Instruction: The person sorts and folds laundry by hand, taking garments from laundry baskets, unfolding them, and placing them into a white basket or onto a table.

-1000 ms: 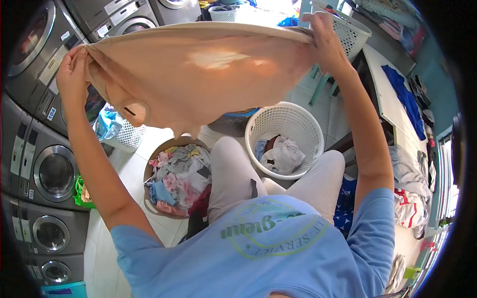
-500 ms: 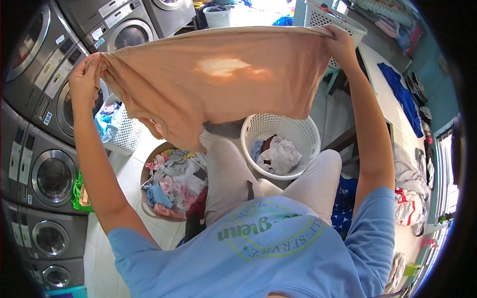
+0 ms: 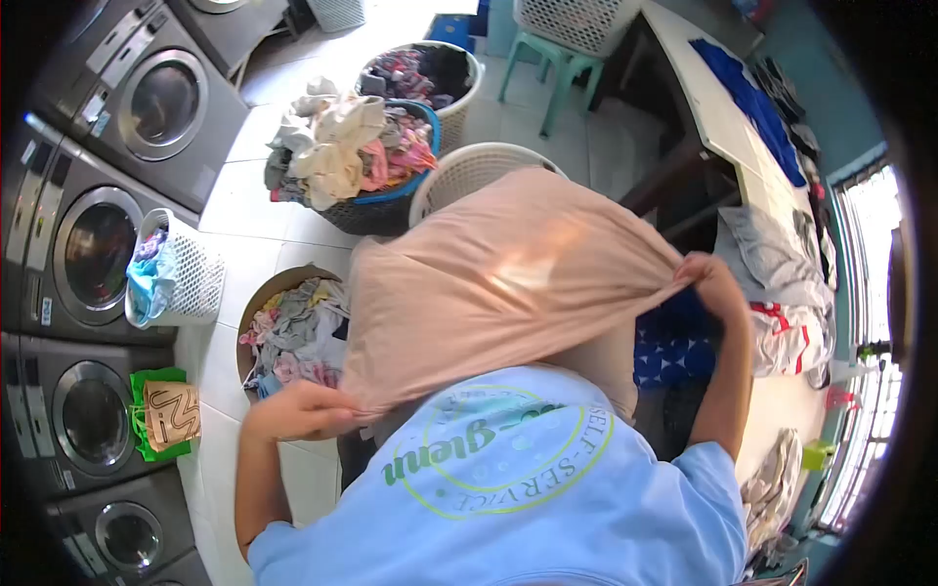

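Observation:
A tan shirt (image 3: 489, 273) lies spread across my lap, stretched out between my two hands. My left hand (image 3: 311, 412) pinches its near left corner, low beside my left leg. On the other side, my right hand (image 3: 711, 281) grips a bunched edge of the cloth, which is pulled taut towards it. The shirt covers most of my legs and part of the white laundry basket (image 3: 440, 190) just beyond my knees. Left of my lap stands a round tan basket (image 3: 256, 305) of mixed clothes (image 3: 303, 327), partly hidden by the cloth.
A blue-rimmed basket (image 3: 425, 117) heaped with clothes stands ahead, with another full basket (image 3: 474, 83) behind it. Washing machines (image 3: 161, 103) line the left, near a white basket (image 3: 200, 278) and a green bag (image 3: 142, 415). Clothes lie on the long table (image 3: 674, 49) at right.
Both hands have come down and back towards me, bringing the shirt from raised in front to across my lap. The view has tilted, showing more baskets ahead.

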Demonstrator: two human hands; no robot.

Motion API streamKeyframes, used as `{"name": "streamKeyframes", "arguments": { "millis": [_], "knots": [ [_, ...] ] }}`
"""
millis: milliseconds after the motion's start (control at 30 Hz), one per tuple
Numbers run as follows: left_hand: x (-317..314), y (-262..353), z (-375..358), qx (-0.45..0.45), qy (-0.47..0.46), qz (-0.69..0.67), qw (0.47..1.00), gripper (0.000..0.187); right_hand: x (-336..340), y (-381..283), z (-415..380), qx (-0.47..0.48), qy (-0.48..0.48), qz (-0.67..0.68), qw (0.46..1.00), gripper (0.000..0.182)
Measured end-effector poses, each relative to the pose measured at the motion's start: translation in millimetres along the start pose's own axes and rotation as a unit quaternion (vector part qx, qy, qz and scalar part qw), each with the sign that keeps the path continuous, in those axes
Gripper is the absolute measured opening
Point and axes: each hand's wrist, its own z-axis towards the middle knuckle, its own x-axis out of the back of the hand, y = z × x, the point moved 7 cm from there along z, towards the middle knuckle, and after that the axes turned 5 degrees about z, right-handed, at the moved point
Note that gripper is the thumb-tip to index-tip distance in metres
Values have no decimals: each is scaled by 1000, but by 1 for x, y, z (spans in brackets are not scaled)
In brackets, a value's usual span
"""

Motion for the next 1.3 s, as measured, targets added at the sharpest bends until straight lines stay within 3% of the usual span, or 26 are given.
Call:
{"name": "streamKeyframes", "arguments": {
  "millis": [67, 100, 167, 233, 267, 333, 367, 400, 433, 500, 533, 600, 733, 867, 933, 967, 1033, 1100, 1167, 1200, 1233, 1300],
  "knots": [
    [-35, -31, 28, 141, -74, 29, 987, 29, -49, 97, -43, -104, -102, -50, 988, 33],
    [-40, -43, 35, 141, -84, 32, 986, 29, -68, 111, -55, -139, -160, -82, 974, 24],
    [-38, -80, 39, 258, -81, 2, 963, 34, -95, 121, -71, -202, -265, -73, 940, 32],
    [-34, -98, 49, 258, -45, -27, 965, 35, -99, 115, -68, -183, -249, -74, 948, 33],
    [-19, -117, 56, 252, 34, -11, 967, 34, -101, 120, -64, -188, -249, -71, 948, 33],
    [-3, -130, 68, 207, 155, -44, 965, 32, -91, 142, -47, -289, -126, -20, 949, 42],
    [-7, -144, 75, 209, 152, -41, 965, 32, -84, 135, -33, -241, -64, -23, 968, 39],
    [-3, -162, 79, 199, 227, -63, 951, 30, -76, 124, -20, -190, 0, -27, 981, 37],
    [2, -166, 78, 188, 302, -84, 931, 28, -78, 127, -11, -193, 1, -26, 981, 37],
    [-5, -170, 79, 204, 282, -120, 930, 27, -72, 135, 7, -113, 129, -73, 982, 32],
    [-11, -171, 80, 221, 264, -156, 926, 27, -82, 155, 16, -115, 130, -74, 982, 32],
    [-13, -175, 85, 200, 293, -136, 925, 26, -100, 211, 25, -204, 182, 89, 958, 32],
    [-7, -176, 89, 123, 356, -137, 916, 24, -113, 233, 17, -290, 205, 185, 916, 30],
    [-1, -207, 93, 120, 353, -233, 898, 25, -107, 236, 5, -290, 216, 148, 920, 28],
    [-14, -214, 106, 135, 287, -491, 811, 33, -102, 235, 6, -207, 236, 163, 935, 22],
    [-14, -212, 109, 131, 281, -491, 814, 33, -96, 239, 3, -207, 242, 160, 934, 22],
    [-26, -196, 106, 188, 246, -567, 764, 32, -76, 211, 1, -183, 305, 30, 934, 17],
    [-13, -197, 104, 186, 254, -550, 773, 38, -63, 190, 3, -169, 330, 70, 926, 13],
    [10, -212, 95, 223, 244, -492, 805, 41, -48, 173, 12, -104, 368, 208, 900, 12],
    [31, -191, 90, 161, 295, -459, 822, 40, -44, 158, 16, -125, 351, 293, 880, 14],
    [55, -160, 79, 98, 342, -423, 833, 39, -39, 145, 21, -124, 351, 295, 880, 14],
    [112, -130, 42, -11, 506, -307, 806, 35, -30, 129, 33, -80, 361, 435, 821, 14]
  ]
}}
